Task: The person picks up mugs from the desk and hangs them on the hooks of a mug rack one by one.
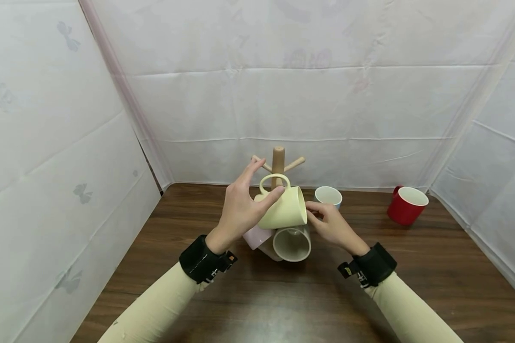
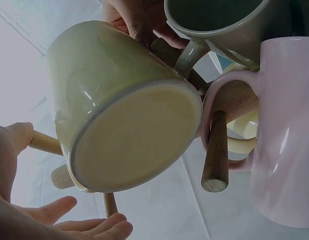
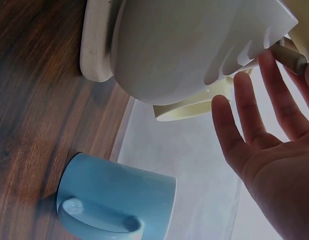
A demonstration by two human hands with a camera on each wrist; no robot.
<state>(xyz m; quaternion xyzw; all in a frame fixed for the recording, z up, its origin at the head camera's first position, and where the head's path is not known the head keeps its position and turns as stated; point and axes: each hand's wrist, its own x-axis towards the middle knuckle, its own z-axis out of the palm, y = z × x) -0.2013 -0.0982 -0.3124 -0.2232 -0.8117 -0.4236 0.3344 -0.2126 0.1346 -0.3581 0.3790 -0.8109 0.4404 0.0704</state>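
Note:
A pale yellow mug lies tilted on its side at a wooden mug tree, handle up, mouth facing right. My right hand pinches its rim between thumb and index finger, the other fingers stretched out near a peg. My left hand is spread around the other end of the mug, thumb crossing over it in the head view. The left wrist view shows a gap between those fingers and the mug's base. Below hang a grey mug and a pink mug.
Behind my right hand stands a blue mug, white inside. A red mug is farther right on the dark wooden table. Another yellow mug shows partly behind the grey one. White cloth walls surround the table.

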